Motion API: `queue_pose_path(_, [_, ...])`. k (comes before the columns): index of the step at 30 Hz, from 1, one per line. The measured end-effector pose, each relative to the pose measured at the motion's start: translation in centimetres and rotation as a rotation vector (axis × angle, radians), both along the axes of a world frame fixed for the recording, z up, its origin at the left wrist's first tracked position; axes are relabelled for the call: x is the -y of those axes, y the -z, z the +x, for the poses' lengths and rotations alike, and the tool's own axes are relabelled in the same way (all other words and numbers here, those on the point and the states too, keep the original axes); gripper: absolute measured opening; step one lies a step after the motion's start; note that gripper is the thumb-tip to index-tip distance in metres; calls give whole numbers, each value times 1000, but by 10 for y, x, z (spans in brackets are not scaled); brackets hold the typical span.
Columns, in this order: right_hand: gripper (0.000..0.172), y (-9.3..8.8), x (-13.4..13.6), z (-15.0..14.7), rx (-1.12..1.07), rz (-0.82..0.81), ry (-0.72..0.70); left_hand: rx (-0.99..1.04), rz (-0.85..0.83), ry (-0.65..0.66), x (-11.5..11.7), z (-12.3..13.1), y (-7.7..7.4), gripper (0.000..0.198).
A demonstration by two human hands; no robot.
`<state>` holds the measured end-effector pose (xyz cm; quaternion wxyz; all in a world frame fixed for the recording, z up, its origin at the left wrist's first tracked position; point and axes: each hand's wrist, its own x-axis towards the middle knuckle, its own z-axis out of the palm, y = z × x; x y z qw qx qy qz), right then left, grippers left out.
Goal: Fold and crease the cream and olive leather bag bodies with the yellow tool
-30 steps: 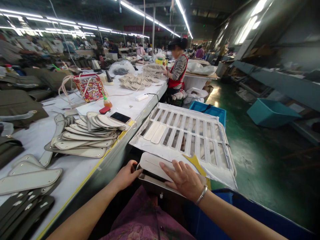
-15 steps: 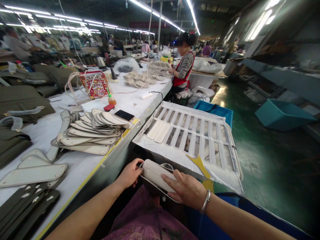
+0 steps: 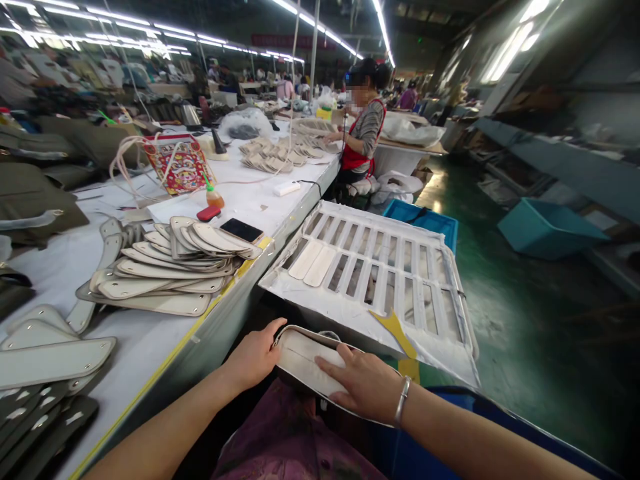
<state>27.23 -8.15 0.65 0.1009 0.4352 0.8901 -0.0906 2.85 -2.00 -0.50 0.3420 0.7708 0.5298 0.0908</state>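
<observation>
My left hand [image 3: 254,359] grips the left end of a pale, rounded leather strip [image 3: 305,362] held over my lap. Over the strip's right half lies my right hand [image 3: 363,384], fingers spread flat on top, a silver bangle on the wrist. Just beyond the strip stands a white slatted rack [image 3: 380,267] with two pale strips [image 3: 313,260] lying on it and a yellow tool [image 3: 395,327] at its near edge. To my left, a fanned pile of similar pale strips [image 3: 165,273] rests on the white worktable [image 3: 150,340].
A phone [image 3: 241,230], a red object and a small orange bottle [image 3: 214,196] sit behind the pile. Dark strips [image 3: 35,413] lie at the near left. A co-worker in a red apron [image 3: 361,143] works farther along the table. Blue bins [image 3: 425,223] stand on the green floor.
The strip has come down closer to my lap and lies flatter. My right hand has slid along its top, while my left hand has stayed at its left end.
</observation>
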Motion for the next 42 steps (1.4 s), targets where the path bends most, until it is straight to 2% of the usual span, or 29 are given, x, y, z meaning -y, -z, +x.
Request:
queue_pose_path(7, [65,-3,-4,-6,32,-30,73,-476,122,302,-7,8,-18,70])
queue_pose_path(10, [62,-3,-10,-2,45,-10,91,-545,133,414,-13,14,-22,75])
queue_pose_path(12, [62,-2,-13,3,42,6,95,-485,123,425,-18,18,-21,76])
queue_pose_path(14, [62,1,-14,7,23,19,83,-434,103,362,-19,19,-17,75])
queue_pose_path(17, [62,6,-14,10,-2,38,65,-474,123,281,-15,15,-10,75])
queue_pose_path(19, [62,8,-15,10,-3,43,64,-444,161,332,-10,14,-12,73])
queue_pose_path(21, [62,7,-18,12,-11,30,59,-299,225,419,-7,18,-20,62])
queue_pose_path(23, [62,6,-21,14,-30,1,53,-140,285,513,-8,29,-30,42])
queue_pose_path(25, [59,4,-24,16,-44,-34,44,-72,270,663,-11,46,-36,28])
queue_pose_path(26, [55,3,-25,16,-43,-51,41,-75,238,766,-14,56,-36,29])
queue_pose_path(28, [44,2,-27,18,-32,-79,40,-113,192,972,-20,72,-30,40])
queue_pose_path(31, [40,2,-29,20,-53,-126,58,-150,244,1160,-26,84,-16,50])
queue_pose_path(34, [53,-3,-37,27,-197,-242,103,-171,352,1254,-25,82,-5,22])
queue_pose_path(35, [61,-6,-41,32,-293,-317,126,-178,372,1276,-23,80,-2,14])
queue_pose_path(37, [74,-10,-49,49,-557,-490,241,-188,360,1263,-20,77,3,17])
queue_pose_path(39, [67,-12,-50,74,-845,-572,506,-196,300,1206,-19,76,6,18])
queue_pose_path(40, [60,-12,-47,87,-944,-554,671,-200,269,1177,-20,75,7,18])
queue_pose_path(42, [46,-8,-31,112,-989,-452,956,-206,225,1151,-21,75,6,16])
